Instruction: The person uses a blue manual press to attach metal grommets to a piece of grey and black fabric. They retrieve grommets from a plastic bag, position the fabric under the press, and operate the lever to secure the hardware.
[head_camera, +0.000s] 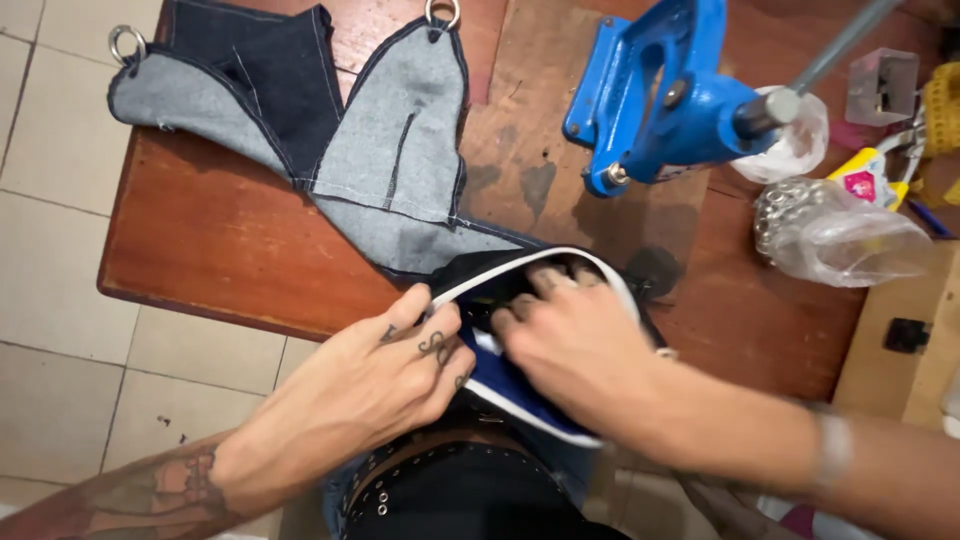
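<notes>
My left hand (385, 375) grips the white-trimmed edge of a dark blue and black fabric bag (520, 395) at the table's front edge. My right hand (575, 340) reaches into the bag's opening, fingers curled inside it. The bag joins a larger denim piece (395, 150), grey inside and dark blue outside, spread across the wooden table (200, 240). Two metal rings (128, 42) sit at the denim's far corners.
A blue hand press (660, 95) with a grey lever stands at the back right on a wooden board. Clear plastic bags (850, 235) of small metal parts lie to its right. Tiled floor (50, 300) shows on the left.
</notes>
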